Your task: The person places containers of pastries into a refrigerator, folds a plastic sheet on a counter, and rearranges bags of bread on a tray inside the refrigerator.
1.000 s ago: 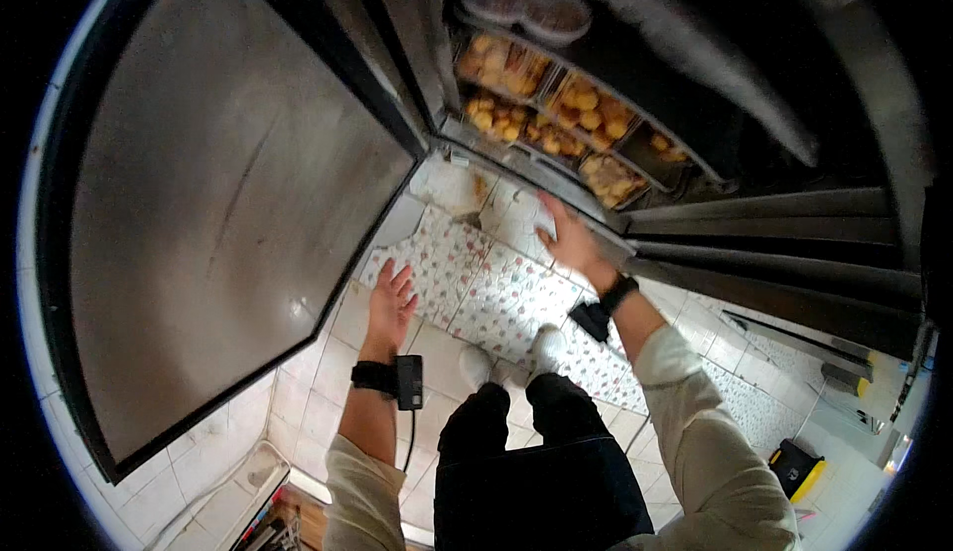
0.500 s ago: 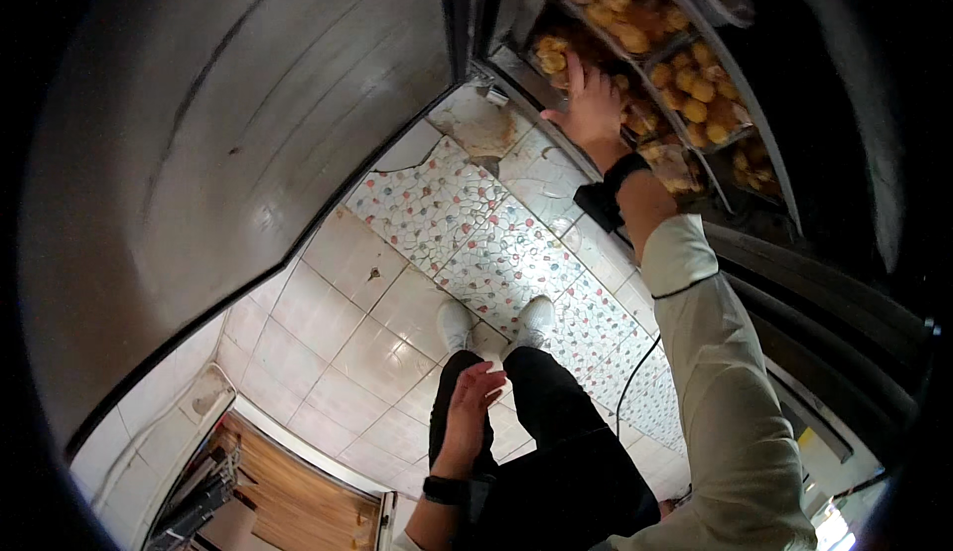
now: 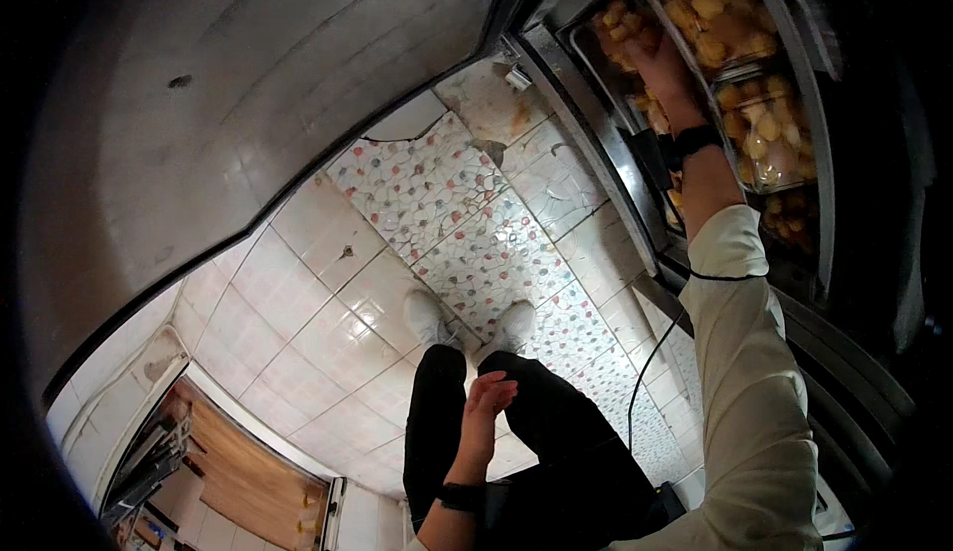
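My right hand (image 3: 662,67) reaches into a clear container (image 3: 650,119) of yellow-brown, lumpy food pieces (image 3: 617,20) inside a dark metal cabinet at the upper right. Its fingers lie among the pieces, dim and partly hidden, so their grip does not show. Beside it stand a second clear container of similar pieces (image 3: 710,5) and a third (image 3: 769,134). A black band circles my right wrist, with a dark cable running down from it. Over my lap hangs my left hand (image 3: 486,399), fingers loosely bent, with nothing seen in it.
A large grey metal door (image 3: 248,104) swings out on the left. The cabinet's metal sill (image 3: 596,144) runs along the right. Tiled floor (image 3: 476,223), partly mosaic-patterned, lies under my shoes. A thin black cable (image 3: 635,382) hangs near my leg. Lower left is a wooden surface (image 3: 258,452).
My right hand has gone deeper into the container, forward and to the right. My left hand stays over my lap. The view has shifted, bringing the cabinet lower in the picture.
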A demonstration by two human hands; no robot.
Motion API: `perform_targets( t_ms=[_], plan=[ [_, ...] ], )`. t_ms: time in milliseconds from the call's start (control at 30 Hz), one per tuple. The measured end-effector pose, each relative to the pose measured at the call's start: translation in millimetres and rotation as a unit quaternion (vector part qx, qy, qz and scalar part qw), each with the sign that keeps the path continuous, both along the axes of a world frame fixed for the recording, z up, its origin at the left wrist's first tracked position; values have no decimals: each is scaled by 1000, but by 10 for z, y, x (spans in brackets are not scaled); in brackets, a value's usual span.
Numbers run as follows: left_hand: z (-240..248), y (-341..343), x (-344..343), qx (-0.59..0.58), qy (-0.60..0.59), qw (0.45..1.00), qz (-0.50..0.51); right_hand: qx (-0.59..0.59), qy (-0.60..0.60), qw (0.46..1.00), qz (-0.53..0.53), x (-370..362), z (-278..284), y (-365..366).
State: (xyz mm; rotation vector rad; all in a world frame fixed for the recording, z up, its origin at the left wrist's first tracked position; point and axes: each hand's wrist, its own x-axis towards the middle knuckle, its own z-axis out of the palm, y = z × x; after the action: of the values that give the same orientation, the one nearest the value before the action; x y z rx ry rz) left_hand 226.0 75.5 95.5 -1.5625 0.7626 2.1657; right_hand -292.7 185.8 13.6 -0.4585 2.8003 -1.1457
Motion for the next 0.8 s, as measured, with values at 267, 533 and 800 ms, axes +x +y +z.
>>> perform_targets(
  t_ms=[267, 533, 800],
  plan=[
    [2, 48, -91, 0, 15, 999, -31, -8, -23, 998, 62, -316, -336, 625],
    [-12, 25, -34, -4, 23, 1000, -10, 265, -19, 964, -11, 313, 301, -58],
    [-7, -30, -72, -13, 30, 999, -27, 330, 139, 933, 13, 573, 311, 128]
  ],
)
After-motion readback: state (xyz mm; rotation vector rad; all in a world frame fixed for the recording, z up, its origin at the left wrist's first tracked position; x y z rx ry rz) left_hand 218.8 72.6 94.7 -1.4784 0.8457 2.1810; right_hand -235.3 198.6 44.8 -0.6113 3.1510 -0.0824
